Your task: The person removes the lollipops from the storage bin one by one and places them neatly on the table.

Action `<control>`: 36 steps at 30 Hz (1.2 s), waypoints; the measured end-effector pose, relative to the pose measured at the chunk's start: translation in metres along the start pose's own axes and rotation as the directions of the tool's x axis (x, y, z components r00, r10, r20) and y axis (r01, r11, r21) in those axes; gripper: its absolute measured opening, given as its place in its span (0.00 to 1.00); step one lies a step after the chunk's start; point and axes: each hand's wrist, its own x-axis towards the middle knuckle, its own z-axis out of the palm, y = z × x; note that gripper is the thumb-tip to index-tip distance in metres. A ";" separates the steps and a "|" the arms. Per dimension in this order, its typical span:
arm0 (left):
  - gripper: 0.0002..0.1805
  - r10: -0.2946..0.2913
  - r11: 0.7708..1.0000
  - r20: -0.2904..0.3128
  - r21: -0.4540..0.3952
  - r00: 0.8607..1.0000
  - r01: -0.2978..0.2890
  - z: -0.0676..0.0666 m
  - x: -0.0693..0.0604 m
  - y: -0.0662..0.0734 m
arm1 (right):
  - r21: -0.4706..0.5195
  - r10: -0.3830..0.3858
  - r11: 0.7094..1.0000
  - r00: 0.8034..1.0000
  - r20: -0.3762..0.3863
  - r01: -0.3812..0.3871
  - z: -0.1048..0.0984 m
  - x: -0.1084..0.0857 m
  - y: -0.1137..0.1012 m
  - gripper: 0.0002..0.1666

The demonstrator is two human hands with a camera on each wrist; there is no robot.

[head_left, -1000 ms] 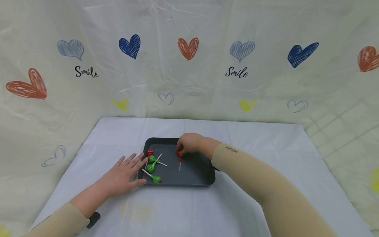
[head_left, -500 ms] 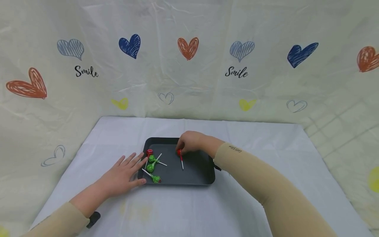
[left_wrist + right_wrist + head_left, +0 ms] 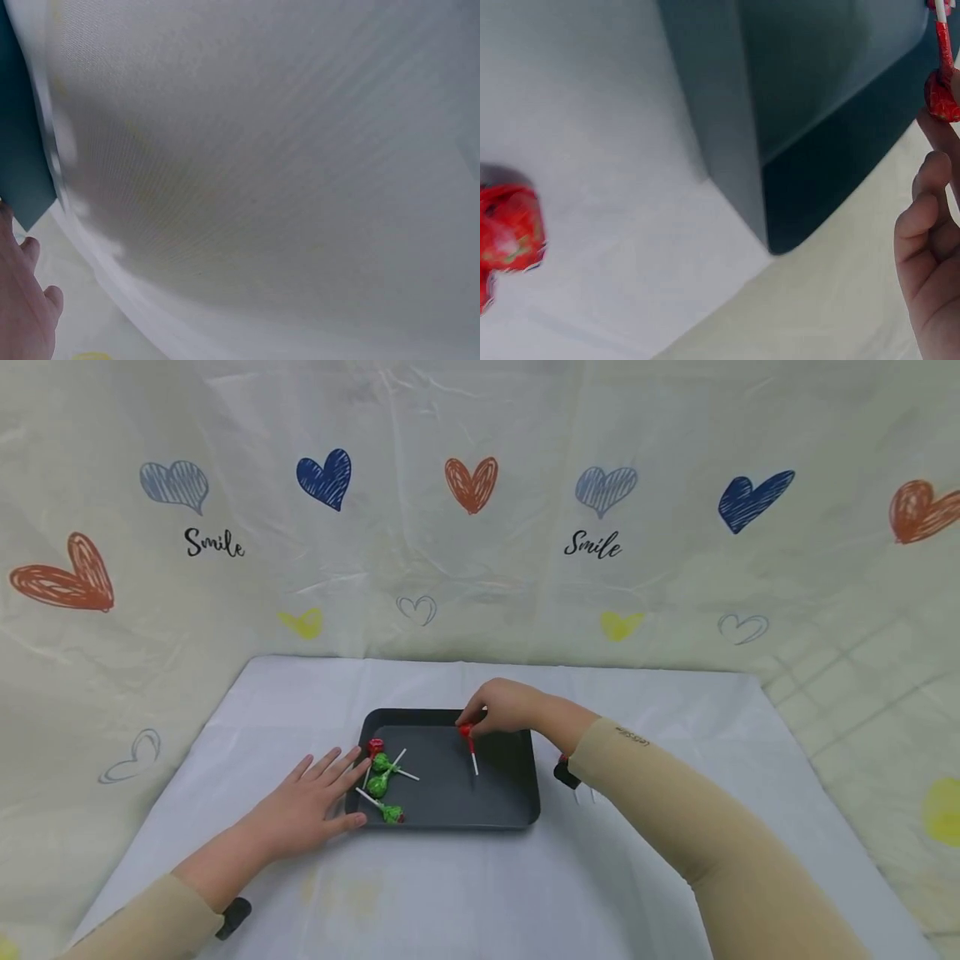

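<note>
Head view: over the tray (image 3: pixel 450 826), the right hand (image 3: pixel 504 706) pinches a red lollipop (image 3: pixel 472 745), stick slanting down toward the person; the left hand (image 3: pixel 318 797), farther off, lies spread at the tray's left edge. Three green lollipops (image 3: pixel 377 786) and another red lollipop (image 3: pixel 375 747) lie inside, leftward; red candy (image 3: pixel 511 229) outside, right, is partly hidden, uncountable.

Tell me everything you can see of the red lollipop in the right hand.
The red lollipop has a round head in shiny, crinkled red wrapping that narrows onto a thin white stick. The right hand pinches it by the head, over the far part of the dark tray. The stick points toward the person; whether it touches the tray is unclear.
</note>
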 end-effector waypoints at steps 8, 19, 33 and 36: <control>0.46 -0.002 1.000 -0.007 -0.008 1.000 0.002 -0.003 -0.001 0.004 | 0.089 0.046 0.995 0.998 -0.045 -0.042 -0.008 -0.031 0.024 0.17; 0.47 -0.018 1.000 0.011 -0.002 1.000 0.018 -0.006 -0.002 0.007 | 0.180 0.164 0.972 0.984 -0.066 -0.150 -0.004 -0.099 0.069 0.18; 0.48 -0.048 0.999 0.052 0.019 0.997 0.047 -0.005 0.000 0.005 | 0.175 0.291 0.944 0.955 -0.051 -0.279 0.008 -0.175 0.126 0.17; 0.48 -0.047 0.999 0.048 0.019 0.998 0.047 -0.007 -0.001 0.007 | 0.167 0.285 0.948 0.957 -0.060 -0.272 0.009 -0.182 0.130 0.17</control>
